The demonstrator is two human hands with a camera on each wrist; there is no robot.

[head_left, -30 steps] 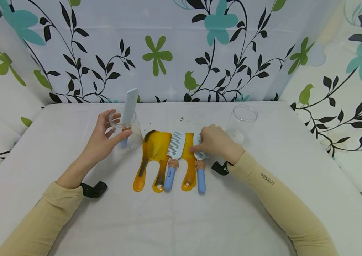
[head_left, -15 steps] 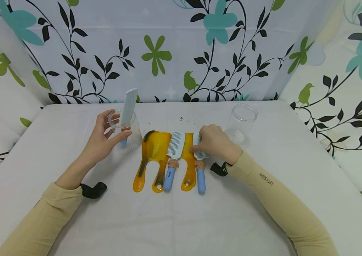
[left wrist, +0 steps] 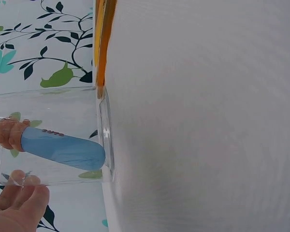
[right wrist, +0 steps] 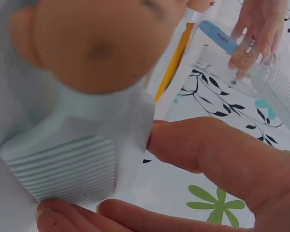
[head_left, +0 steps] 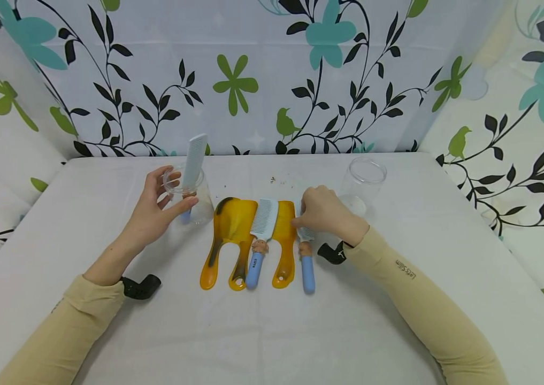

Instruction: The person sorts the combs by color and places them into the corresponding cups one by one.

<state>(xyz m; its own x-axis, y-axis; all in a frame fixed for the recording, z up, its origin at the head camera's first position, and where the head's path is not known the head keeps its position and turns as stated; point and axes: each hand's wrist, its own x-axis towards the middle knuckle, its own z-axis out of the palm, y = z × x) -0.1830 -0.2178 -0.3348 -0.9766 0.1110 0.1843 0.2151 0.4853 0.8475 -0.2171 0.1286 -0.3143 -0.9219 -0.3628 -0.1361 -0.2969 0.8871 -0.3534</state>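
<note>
My left hand (head_left: 153,206) holds a clear plastic jar (head_left: 202,207) by its side, fingers round the back and thumb at the front. Upright but leaning in that jar is a light-blue comb (head_left: 196,158), its blue handle (left wrist: 63,147) down. My right hand (head_left: 324,211) pinches another light-blue comb (head_left: 307,272) by its toothed head, thumb on one edge and fingers on the other in the right wrist view. To the left of it lie an amber comb (head_left: 283,262), a third light-blue comb (head_left: 264,219) and overlapping amber combs (head_left: 235,216).
A second clear jar (head_left: 367,187) stands behind my right hand. White cloth covers the table (head_left: 252,337), with small brown crumbs (head_left: 273,179) near the back. A patterned curtain (head_left: 156,75) rises behind the far edge.
The light-blue comb in my right hand has shifted slightly right, away from the amber comb beside it. My left hand and its jar stay in place.
</note>
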